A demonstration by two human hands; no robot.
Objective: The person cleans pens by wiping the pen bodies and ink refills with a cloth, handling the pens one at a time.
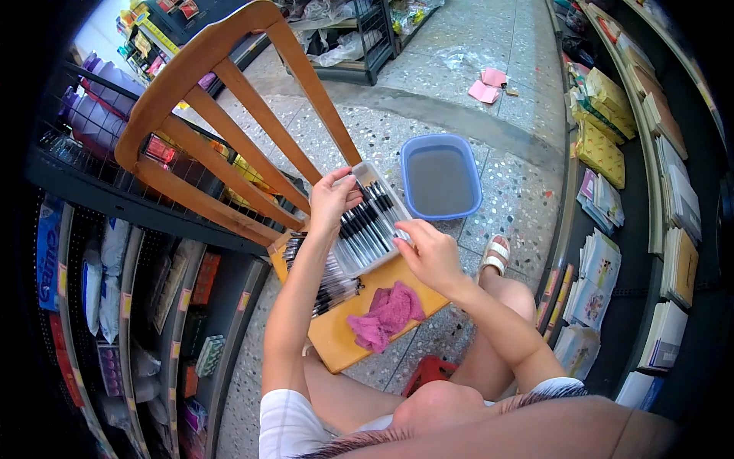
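A clear plastic box [368,264] with a row of black-and-clear pens [365,229] lies tilted on the wooden chair seat [336,350]. My left hand [333,200] is at the box's upper left edge, fingers curled; what they hold, if anything, is too small to make out. My right hand [430,251] is at the box's right side, thumb and fingers closed around something thin at its edge. More pens [330,287] lie on the seat left of the box. A crumpled pink cloth [386,315] rests near the seat's front edge.
A blue basin [441,177] of greyish water stands on the floor right of the chair. The chair's slatted back [229,99] rises at the upper left. Shelves of goods [252,294] line the left, with more [646,180] on the right. Pink paper [489,86] lies farther off.
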